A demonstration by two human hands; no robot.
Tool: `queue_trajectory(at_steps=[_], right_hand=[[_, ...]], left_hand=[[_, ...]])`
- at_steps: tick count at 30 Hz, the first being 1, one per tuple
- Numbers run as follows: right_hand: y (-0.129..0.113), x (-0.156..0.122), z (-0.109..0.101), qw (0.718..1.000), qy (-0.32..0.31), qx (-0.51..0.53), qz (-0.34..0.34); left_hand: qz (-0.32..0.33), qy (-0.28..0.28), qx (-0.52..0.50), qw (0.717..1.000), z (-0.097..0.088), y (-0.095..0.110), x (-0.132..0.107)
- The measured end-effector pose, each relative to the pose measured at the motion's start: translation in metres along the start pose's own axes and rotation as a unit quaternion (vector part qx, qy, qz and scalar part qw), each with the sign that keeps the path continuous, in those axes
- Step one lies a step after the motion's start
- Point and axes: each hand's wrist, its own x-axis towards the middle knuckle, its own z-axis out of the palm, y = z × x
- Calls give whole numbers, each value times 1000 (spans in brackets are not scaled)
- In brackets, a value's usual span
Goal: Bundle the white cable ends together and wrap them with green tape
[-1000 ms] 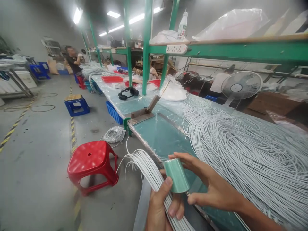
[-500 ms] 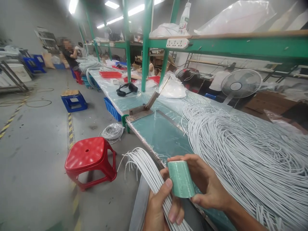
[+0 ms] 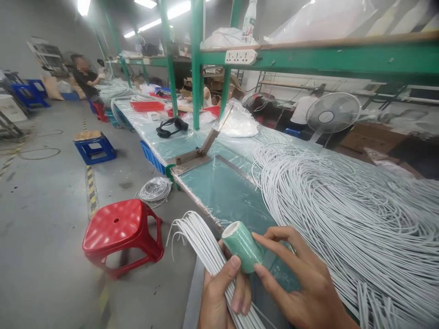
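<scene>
My left hand [image 3: 221, 297] is wrapped round a bundle of thin white cables [image 3: 206, 246] whose loose ends fan out past the bench edge. A green roll of film [image 3: 242, 246] lies against the bundle above my left thumb. My right hand [image 3: 302, 288] holds the roll's right end between thumb and fingers. Both hands are over the near edge of the green bench [image 3: 226, 192].
A large heap of white cables [image 3: 343, 210] covers the bench's right side. A lever cutter [image 3: 199, 155] is fixed further along. A red stool [image 3: 118, 230], a cable coil [image 3: 156, 188] and a blue stool [image 3: 92, 146] stand on the floor. A fan [image 3: 331, 114] and other people are behind.
The roll has tilted from upright to lying across the bundle, its open end turned left. My right hand has slid lower and to the right of it. The view has shifted right.
</scene>
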Motion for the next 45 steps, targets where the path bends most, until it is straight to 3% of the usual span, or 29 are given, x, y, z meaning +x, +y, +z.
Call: queue_trajectory(at_steps=[5,11,18,26,30,34,42,45], right_hand=[[-3,-2,8,998,53,-31,-33],[-11,-8,15,997,77,-3,-3],[-13,-5,9,996,21,5,83],[-16,1,11,998,12,-50,47],[-13,8,2,992,-30,43,113],[-10,12,-6,963,-109,165,186],[-31,3,15,987,-60,126,83],[-33,5,8,981,-101,153,66]], left_hand=[[23,47,15,999,2,1,-1],[52,68,36,996,1,0,-1],[59,67,34,995,5,1,-3],[50,74,31,996,4,2,-5],[59,71,44,995,2,1,-5],[65,78,42,994,2,1,-4],[35,154,14,987,7,2,-2],[39,160,6,986,5,0,-3]])
